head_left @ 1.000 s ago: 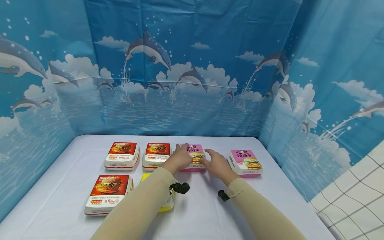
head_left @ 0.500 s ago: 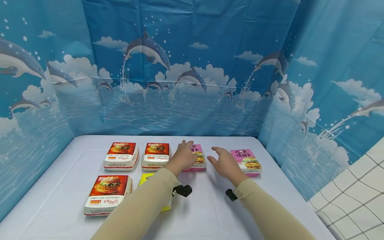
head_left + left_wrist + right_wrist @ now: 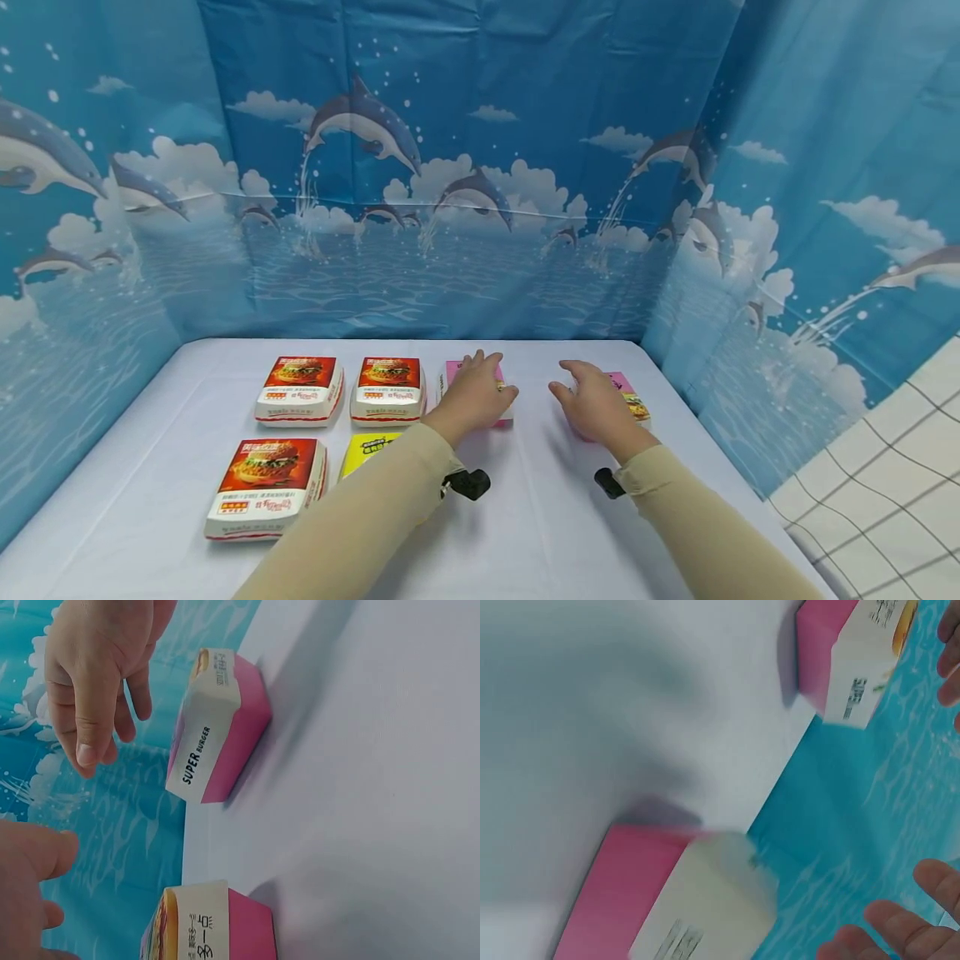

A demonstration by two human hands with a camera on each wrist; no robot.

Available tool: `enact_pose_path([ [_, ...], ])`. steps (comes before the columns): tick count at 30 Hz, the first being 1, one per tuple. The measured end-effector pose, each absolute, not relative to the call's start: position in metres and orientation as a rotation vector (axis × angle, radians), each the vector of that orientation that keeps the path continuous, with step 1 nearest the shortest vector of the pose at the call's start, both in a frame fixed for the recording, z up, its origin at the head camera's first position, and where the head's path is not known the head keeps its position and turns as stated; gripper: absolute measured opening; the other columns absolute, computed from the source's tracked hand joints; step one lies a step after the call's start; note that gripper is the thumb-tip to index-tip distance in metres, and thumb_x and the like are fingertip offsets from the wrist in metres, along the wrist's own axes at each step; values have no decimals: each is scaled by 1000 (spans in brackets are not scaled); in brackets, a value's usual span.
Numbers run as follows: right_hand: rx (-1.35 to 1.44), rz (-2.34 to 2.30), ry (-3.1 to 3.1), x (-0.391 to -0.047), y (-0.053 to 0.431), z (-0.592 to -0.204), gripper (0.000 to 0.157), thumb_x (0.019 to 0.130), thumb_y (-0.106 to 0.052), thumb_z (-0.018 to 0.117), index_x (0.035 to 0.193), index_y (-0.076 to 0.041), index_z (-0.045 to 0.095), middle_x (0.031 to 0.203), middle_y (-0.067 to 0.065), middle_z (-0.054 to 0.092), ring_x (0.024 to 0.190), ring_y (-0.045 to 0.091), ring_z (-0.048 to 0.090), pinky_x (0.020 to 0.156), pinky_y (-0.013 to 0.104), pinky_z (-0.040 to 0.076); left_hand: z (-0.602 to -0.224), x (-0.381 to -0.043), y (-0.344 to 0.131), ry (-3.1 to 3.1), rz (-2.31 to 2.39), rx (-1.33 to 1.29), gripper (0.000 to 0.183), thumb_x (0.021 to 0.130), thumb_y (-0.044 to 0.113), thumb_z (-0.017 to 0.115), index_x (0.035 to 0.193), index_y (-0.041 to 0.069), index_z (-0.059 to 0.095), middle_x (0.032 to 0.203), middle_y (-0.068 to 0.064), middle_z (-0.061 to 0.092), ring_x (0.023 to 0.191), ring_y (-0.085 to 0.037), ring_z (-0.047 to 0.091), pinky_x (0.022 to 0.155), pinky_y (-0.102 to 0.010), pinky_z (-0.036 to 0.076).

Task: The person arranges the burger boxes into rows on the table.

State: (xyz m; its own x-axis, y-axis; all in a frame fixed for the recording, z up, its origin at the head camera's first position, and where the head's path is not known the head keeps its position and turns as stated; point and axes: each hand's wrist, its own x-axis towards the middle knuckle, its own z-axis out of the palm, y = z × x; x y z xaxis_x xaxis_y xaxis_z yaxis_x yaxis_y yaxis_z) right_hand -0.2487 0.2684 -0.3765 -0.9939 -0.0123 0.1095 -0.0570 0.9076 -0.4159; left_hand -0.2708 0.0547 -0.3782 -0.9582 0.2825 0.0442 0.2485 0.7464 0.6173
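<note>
My left hand (image 3: 476, 396), fingers spread, is over the middle pink burger box (image 3: 453, 372) and hides much of its lid. To the right, my right hand (image 3: 597, 407) reaches over the left part of the other pink burger box (image 3: 632, 402). Neither hand grips anything. In the left wrist view, the fingers of my left hand (image 3: 34, 862) are apart from the box beside them, and "SUPER BURGER" shows on the right-hand box (image 3: 210, 739). The right wrist view has my right hand's fingertips (image 3: 892, 919) off to the side of the near pink box (image 3: 697, 900).
Two red-and-white burger boxes (image 3: 300, 390) (image 3: 388, 390) stand in the back row at left, a third red box (image 3: 266, 483) in front. A yellow box (image 3: 363, 450) is partly hidden by my left sleeve. A dolphin-print curtain (image 3: 420, 275) borders the white table (image 3: 150, 467).
Both hands have moved right: the left from the middle pink box's left side to over it, the right from beside that box to over the right-hand pink box. The boxes stay in place.
</note>
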Motion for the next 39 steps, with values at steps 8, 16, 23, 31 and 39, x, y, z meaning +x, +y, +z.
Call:
enact_pose_path([
  [8,-2,626,-2966,-248,302,-373,60,106,-35,60,157,-5,46,162,26,44,149,48,42,118,66,37,-378,-267,72,2899,962,507,73,103,49,62,164,16,37,174,-14,27,164,-36,18,131,-54,23],
  [16,-125,612,-3018,-250,337,-377,67,108,-37,57,162,-3,36,167,30,31,154,52,29,122,69,30,-377,-259,92,2887,947,562,73,104,49,61,165,16,36,174,-13,29,164,-33,19,131,-53,26],
  [23,-217,660,-3040,-252,360,-388,66,111,-35,49,164,-1,30,168,34,24,155,55,25,124,69,26,-377,-254,115,2848,947,601,73,104,50,60,165,18,35,175,-9,28,164,-30,20,131,-52,25],
  [31,-254,746,-3082,-255,378,-403,68,113,-42,41,166,-2,24,169,33,24,156,54,24,124,68,25,-380,-248,147,2801,952,651,72,104,51,60,165,21,36,174,-6,29,164,-26,22,131,-49,26],
  [39,-247,817,-3111,-252,386,-415,68,113,-40,39,167,-4,20,167,32,31,151,54,35,122,69,30,-391,-246,181,2740,1001,600,74,102,51,64,165,24,36,174,-2,31,160,-22,33,126,-48,36],
])
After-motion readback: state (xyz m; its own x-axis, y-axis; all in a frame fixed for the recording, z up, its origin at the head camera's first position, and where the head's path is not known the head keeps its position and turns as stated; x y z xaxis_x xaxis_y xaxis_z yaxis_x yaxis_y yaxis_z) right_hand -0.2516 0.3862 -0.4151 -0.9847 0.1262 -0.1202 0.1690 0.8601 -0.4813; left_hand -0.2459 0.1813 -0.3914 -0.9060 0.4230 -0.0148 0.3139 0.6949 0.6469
